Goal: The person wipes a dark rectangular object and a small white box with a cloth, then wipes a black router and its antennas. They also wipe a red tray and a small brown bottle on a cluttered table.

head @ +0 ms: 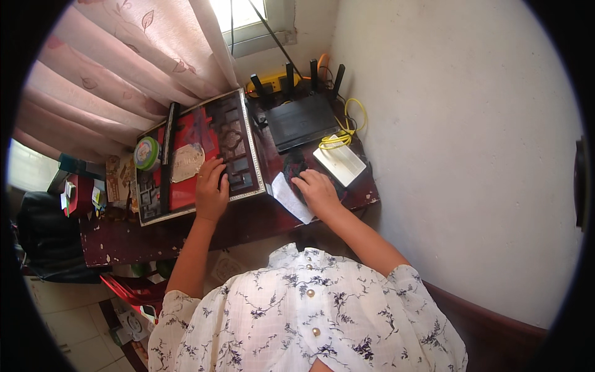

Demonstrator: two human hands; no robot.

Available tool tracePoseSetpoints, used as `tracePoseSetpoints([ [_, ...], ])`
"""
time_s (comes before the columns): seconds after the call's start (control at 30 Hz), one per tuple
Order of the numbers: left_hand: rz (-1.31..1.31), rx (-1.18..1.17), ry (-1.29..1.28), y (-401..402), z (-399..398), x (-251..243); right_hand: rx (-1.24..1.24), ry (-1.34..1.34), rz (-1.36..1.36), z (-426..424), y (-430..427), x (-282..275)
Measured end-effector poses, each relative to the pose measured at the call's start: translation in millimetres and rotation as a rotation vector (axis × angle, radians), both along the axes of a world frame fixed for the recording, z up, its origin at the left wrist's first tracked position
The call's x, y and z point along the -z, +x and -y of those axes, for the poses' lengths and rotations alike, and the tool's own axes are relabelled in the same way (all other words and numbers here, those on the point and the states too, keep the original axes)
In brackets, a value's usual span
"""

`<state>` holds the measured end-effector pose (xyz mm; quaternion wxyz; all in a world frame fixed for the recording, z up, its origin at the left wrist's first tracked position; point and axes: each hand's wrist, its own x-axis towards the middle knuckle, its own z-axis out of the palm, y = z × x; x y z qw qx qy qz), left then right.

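Note:
My left hand (212, 188) rests over the near part of a framed panel (258, 165), its fingers slightly apart by a pale oval plaque (187, 162) on a red sheet. My right hand (317, 190) lies on a dark patterned cloth (294, 168), fingers bent; whether they grip the cloth cannot be told. Under the cloth and beside that hand is a white paper (289, 199). A round tub with a green rim (147, 153) and a long dark bar (170, 139) lie on the panel, left of the plaque.
A black router (302, 122) with upright antennas stands behind my right hand. Near it are a white box (340, 162), a coiled yellow cable (341, 138) and a yellow power strip (274, 84). A wall borders the dark red table (135, 244) on the right; a curtain (125, 60) hangs at the left.

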<state>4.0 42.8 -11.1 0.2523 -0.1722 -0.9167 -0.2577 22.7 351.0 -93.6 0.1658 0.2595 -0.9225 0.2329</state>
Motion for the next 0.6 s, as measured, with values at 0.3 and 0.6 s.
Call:
tracePoseSetpoints([
  [0.3,0.006,-0.022,0.007,3,1,4,0.148,-0.085,0.016,-45,18,-55],
  [0.6,-0.038,-0.024,-0.017,-1,-2,4,0.48,0.102,0.211,-94,5,-4],
])
